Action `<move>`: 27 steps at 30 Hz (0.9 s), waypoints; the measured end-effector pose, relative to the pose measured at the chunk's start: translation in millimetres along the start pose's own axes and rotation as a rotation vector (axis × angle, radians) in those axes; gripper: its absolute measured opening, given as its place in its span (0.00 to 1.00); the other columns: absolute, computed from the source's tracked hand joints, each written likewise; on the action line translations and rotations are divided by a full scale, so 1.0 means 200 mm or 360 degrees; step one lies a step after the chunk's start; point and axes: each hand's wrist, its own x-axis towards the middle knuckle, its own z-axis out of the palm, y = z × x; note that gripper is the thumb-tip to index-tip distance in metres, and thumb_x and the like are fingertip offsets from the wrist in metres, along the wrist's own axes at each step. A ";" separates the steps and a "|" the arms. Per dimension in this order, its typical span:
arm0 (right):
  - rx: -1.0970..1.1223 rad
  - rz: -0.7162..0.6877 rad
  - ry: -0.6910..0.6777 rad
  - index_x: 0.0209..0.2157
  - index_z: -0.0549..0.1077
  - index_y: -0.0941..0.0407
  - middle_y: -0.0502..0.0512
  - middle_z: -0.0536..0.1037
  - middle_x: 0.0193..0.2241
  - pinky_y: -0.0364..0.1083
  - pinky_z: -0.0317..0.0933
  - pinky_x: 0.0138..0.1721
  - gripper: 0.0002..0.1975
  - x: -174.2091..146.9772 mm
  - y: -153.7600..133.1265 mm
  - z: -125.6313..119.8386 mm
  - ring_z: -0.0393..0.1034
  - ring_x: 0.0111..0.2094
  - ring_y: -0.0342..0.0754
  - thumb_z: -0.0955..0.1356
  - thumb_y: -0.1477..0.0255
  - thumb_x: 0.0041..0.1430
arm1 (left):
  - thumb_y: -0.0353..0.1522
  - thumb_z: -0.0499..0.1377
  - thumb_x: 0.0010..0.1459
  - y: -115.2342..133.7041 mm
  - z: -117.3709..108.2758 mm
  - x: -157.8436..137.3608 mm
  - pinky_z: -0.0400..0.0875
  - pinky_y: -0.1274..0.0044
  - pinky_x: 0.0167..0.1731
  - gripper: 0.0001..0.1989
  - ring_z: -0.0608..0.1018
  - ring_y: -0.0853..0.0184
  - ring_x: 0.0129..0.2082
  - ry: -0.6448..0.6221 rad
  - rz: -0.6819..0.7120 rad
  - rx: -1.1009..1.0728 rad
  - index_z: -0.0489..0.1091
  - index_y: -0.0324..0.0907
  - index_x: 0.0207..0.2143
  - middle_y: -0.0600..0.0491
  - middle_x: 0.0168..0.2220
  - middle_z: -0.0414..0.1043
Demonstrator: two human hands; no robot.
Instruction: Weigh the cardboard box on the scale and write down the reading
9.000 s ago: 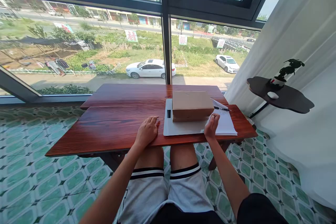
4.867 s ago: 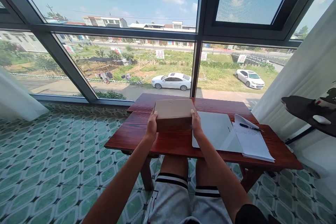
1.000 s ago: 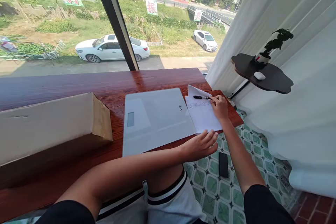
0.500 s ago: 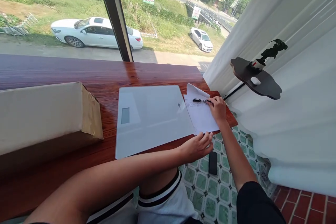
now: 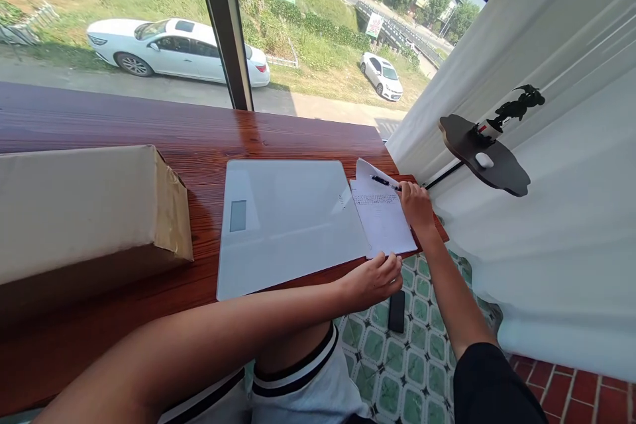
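A black pen (image 5: 381,180) sticks out to the left from the fingers of my right hand (image 5: 416,205), which is closed on its end above the right side of the notebook (image 5: 385,222). Lines of handwriting run across the page's upper part, and a sheet curls up at its top. My left hand (image 5: 373,280) rests by the notebook's near edge, its fingers slightly bent and apart, fingertips touching or close to the paper. Left of the notebook lies a flat, pale grey glass bathroom scale (image 5: 288,225) with a small display.
A large cardboard box (image 5: 79,205) occupies the left of the reddish wooden table (image 5: 298,136). On the tiled floor past the near edge lies a dark phone-like slab (image 5: 396,311). A small dark shelf (image 5: 507,169) carrying a figurine stands by the white curtain (image 5: 561,232) at right.
My right hand has shifted slightly to the right, and the pen has tilted so its free end points further up. My left hand stays by the near edge. The view has turned slightly.
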 end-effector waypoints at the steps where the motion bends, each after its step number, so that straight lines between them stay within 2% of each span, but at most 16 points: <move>1: 0.0030 0.0057 0.0061 0.45 0.68 0.60 0.63 0.74 0.37 0.50 0.53 0.41 0.17 -0.01 0.02 0.02 0.66 0.39 0.53 0.56 0.62 0.72 | 0.33 0.55 0.60 0.00 0.00 0.00 0.63 0.65 0.49 0.18 0.71 0.56 0.54 0.0000 0.0000 -0.0002 0.70 0.40 0.52 0.39 0.58 0.70; 4: 0.0247 0.0235 0.0376 0.44 0.66 0.59 0.61 0.75 0.35 0.48 0.55 0.37 0.16 -0.03 0.06 0.08 0.68 0.37 0.50 0.58 0.61 0.71 | 0.34 0.55 0.60 0.00 0.00 0.00 0.63 0.65 0.48 0.18 0.71 0.55 0.54 0.0002 0.0012 -0.0006 0.71 0.40 0.52 0.40 0.58 0.70; 7: 0.0612 0.0449 0.0722 0.37 0.64 0.57 0.56 0.73 0.29 0.45 0.57 0.33 0.11 -0.06 0.06 0.10 0.66 0.30 0.46 0.62 0.62 0.66 | 0.34 0.56 0.60 0.00 0.00 0.00 0.62 0.65 0.49 0.18 0.71 0.55 0.54 -0.0005 0.0002 -0.0016 0.71 0.39 0.52 0.39 0.57 0.69; 10: 0.1025 0.0637 0.0850 0.32 0.61 0.56 0.51 0.69 0.26 0.44 0.58 0.31 0.13 -0.07 0.04 0.08 0.63 0.26 0.43 0.64 0.60 0.63 | 0.34 0.56 0.60 0.00 0.00 0.00 0.62 0.65 0.49 0.19 0.70 0.56 0.55 -0.0061 0.0011 -0.0011 0.70 0.40 0.53 0.39 0.58 0.68; 13: 0.1623 0.0701 0.0659 0.37 0.63 0.54 0.47 0.66 0.21 0.43 0.59 0.27 0.12 -0.07 0.03 0.05 0.63 0.23 0.43 0.63 0.59 0.64 | 0.34 0.55 0.61 -0.01 -0.01 0.01 0.62 0.66 0.50 0.19 0.70 0.56 0.56 -0.0119 0.0032 -0.0009 0.69 0.40 0.54 0.40 0.59 0.68; 16: 0.2080 0.0753 0.0404 0.37 0.66 0.54 0.48 0.69 0.20 0.43 0.60 0.23 0.13 -0.06 0.03 0.03 0.65 0.20 0.44 0.60 0.60 0.65 | 0.34 0.54 0.61 -0.01 -0.02 0.01 0.62 0.66 0.50 0.19 0.70 0.56 0.55 -0.0134 0.0032 -0.0017 0.69 0.40 0.54 0.41 0.59 0.68; 20: 0.2056 0.0621 0.0172 0.25 0.61 0.54 0.47 0.66 0.16 0.44 0.57 0.19 0.19 -0.07 0.04 0.03 0.60 0.16 0.42 0.67 0.57 0.60 | 0.34 0.55 0.61 0.00 -0.01 0.01 0.62 0.65 0.50 0.19 0.70 0.56 0.55 -0.0125 0.0024 -0.0029 0.69 0.40 0.54 0.40 0.59 0.68; 22: 0.2025 0.0569 0.0084 0.24 0.59 0.54 0.46 0.64 0.15 0.44 0.55 0.18 0.21 -0.07 0.04 0.02 0.58 0.15 0.42 0.69 0.56 0.59 | 0.34 0.55 0.60 0.00 0.00 0.01 0.62 0.65 0.50 0.19 0.70 0.56 0.55 -0.0119 0.0024 -0.0027 0.69 0.40 0.54 0.40 0.59 0.68; 27: 0.2022 0.0590 -0.0080 0.26 0.61 0.54 0.47 0.67 0.16 0.44 0.57 0.18 0.19 -0.07 0.02 0.01 0.61 0.15 0.43 0.65 0.55 0.64 | 0.33 0.54 0.61 0.00 0.00 0.00 0.62 0.65 0.50 0.20 0.70 0.55 0.56 -0.0137 0.0030 -0.0007 0.69 0.39 0.54 0.41 0.60 0.68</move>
